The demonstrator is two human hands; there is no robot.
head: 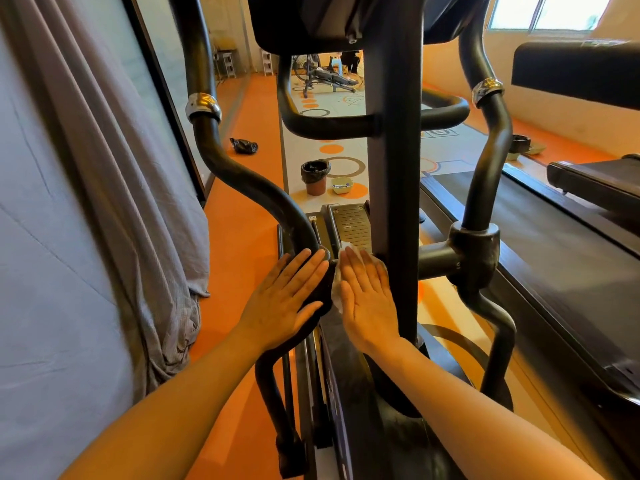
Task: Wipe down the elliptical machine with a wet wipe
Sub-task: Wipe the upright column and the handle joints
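The right hand [369, 299] was laid flat, fingers straight and together, pressing a white wet wipe [341, 271] against the dark body of the elliptical machine [393, 168], just left of its central upright post. Only the edges of the wipe were seen, showing past the fingertips and along the thumb side of the hand; nothing was clenched or pinched. The left hand [285, 299] was likewise held open, palm down and fingers extended, resting on the joint where the left curved handlebar [242, 181] met the machine's frame. The two hands were placed side by side, nearly touching, with both forearms stretched forward from the lower corners of the view. A perforated foot pedal [351, 225] was seen just beyond the fingertips. On the floor farther off, a small bin lined with a black bag [315, 176] was stood beside a shallow pale tray [343, 185]. A grey curtain [104, 202] was hung at the left, and a treadmill [554, 254] was set at the right.
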